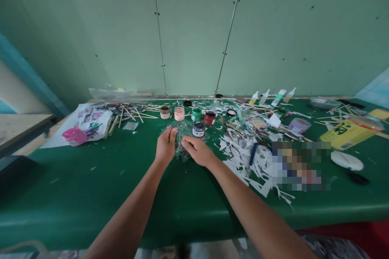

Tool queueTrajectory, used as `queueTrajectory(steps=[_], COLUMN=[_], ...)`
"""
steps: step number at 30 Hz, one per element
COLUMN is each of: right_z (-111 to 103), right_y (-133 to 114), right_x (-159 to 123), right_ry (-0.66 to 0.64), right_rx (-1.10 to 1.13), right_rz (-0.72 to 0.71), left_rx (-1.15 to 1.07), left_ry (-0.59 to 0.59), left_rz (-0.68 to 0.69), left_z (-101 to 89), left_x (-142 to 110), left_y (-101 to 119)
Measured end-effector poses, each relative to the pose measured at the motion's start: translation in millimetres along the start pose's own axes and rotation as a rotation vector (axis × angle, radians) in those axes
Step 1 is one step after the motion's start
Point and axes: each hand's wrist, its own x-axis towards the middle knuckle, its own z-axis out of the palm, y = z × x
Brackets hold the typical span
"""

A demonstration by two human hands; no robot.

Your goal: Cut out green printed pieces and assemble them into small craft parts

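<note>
Near the middle of the table, a clear plastic bag (181,154) with small bits in it lies between my hands. My left hand (165,147) is closed on its left side, thumb uppermost. With fingers curled, my right hand (198,151) pinches the bag's right side. Just beyond the right hand stands a small jar of dark paint (198,129). Behind it is a row of small jars: brown (165,112), peach (179,113), green (196,114) and dark red (210,118). The part of the bag under my fingers is hidden.
White paper scraps (264,182) and thin wooden sticks (139,115) litter the green table. A pink container (74,136) sits on paper at left. Glue bottles (278,97) stand at the back right. A yellow tub (349,132) and white oval object (347,161) lie far right.
</note>
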Motion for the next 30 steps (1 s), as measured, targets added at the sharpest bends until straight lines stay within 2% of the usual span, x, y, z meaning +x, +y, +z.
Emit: queueTrajectory(steps=[5, 9, 30], right_z=[-1.4, 2.2, 2.9], right_y=[2.4, 4.0, 7.6], right_x=[0.0, 1.4, 1.3], right_ry=[0.154, 0.204, 0.083], right_rx=[-0.033, -0.086, -0.022], right_rz=[0.025, 0.044, 0.001], left_rx=[-0.018, -0.038, -0.021], left_ry=[-0.027, -0.063, -0.047], left_rz=[0.011, 0.024, -0.006], left_z=[0.6, 3.7, 6.3], left_x=[-1.4, -3.2, -5.2], left_y=[2.9, 5.0, 3.0])
